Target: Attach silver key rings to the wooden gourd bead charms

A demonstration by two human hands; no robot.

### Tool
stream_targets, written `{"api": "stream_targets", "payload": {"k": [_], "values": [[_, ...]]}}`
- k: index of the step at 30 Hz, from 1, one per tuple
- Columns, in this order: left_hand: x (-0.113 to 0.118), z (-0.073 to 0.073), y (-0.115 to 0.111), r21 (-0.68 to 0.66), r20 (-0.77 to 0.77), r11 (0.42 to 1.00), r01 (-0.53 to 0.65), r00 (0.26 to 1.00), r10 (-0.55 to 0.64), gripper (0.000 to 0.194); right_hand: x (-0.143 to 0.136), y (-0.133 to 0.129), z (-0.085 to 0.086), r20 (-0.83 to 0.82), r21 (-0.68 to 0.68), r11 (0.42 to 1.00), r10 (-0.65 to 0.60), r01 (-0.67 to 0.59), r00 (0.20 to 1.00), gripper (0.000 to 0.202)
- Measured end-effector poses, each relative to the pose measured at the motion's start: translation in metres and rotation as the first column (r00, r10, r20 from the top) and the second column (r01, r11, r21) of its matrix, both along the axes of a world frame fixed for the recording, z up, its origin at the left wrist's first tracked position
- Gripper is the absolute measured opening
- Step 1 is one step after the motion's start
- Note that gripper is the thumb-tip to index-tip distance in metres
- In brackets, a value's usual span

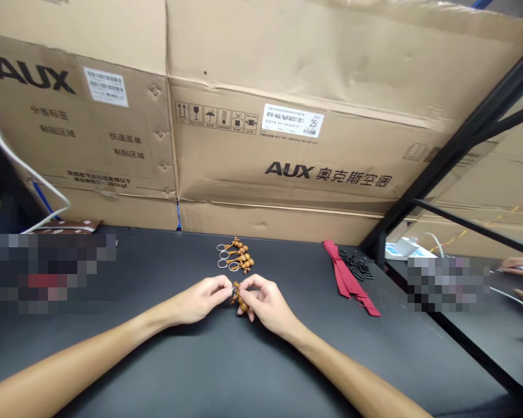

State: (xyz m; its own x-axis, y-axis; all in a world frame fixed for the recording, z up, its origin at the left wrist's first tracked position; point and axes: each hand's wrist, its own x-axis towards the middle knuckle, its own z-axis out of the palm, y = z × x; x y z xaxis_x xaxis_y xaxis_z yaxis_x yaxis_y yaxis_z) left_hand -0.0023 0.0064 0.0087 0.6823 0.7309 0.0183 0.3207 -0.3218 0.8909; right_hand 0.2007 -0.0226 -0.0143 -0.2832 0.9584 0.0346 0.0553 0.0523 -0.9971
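Left hand (203,299) and right hand (265,305) nearly meet, fingers curled, pinching one beaded keychain (243,304) between them.

Our left forearm (91,351) and right forearm (348,371), both bare, slant inward from the lower corners of the view. Our left hand (198,299) pinches thumb against forefinger; our right hand (265,302) curls its fingers (253,282) inward, thumb bent toward them. Our fingertips face each other, close together.
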Motion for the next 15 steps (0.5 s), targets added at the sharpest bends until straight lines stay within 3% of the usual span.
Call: {"api": "stream_targets", "payload": {"k": [5,15], "values": [[0.0019,0.0045,-0.0028,0.043,-0.045,0.999,-0.005,0.999,0.007,0.036,-0.0014,0.002,0.0025,-0.072,-0.013,1.0,-0.029,0.029,0.997,0.032],[0.0042,-0.0053,-0.0021,0.083,-0.069,0.994,-0.073,0.994,0.079,0.033,-0.0026,-0.001,0.0079,-0.135,0.011,0.997,-0.076,0.079,0.988,0.036]]}}
